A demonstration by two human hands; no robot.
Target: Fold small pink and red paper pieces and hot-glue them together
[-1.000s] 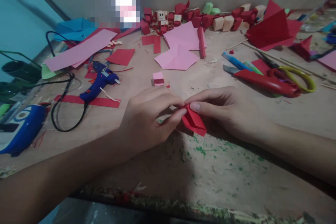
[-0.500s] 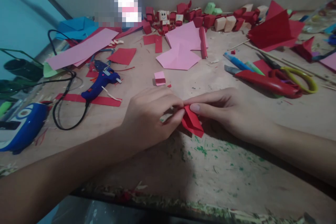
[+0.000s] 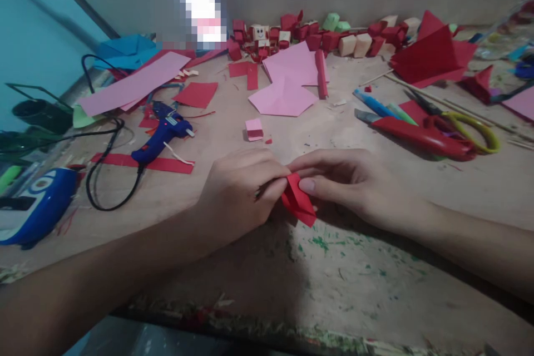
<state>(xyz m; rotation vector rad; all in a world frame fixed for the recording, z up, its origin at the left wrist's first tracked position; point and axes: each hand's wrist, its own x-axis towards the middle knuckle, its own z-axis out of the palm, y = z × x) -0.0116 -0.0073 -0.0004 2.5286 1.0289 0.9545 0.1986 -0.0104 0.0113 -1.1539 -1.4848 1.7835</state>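
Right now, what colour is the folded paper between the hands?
The folded paper is red, clearest in the head view.

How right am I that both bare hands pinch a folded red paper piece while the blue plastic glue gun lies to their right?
Wrong side: in the head view, the blue plastic glue gun lies to the hands' left. The left hand and right hand do pinch the folded red paper piece.

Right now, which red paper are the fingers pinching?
The small folded red paper, pinched by the left fingers and right fingers; other red papers rest on the brown wooden table.
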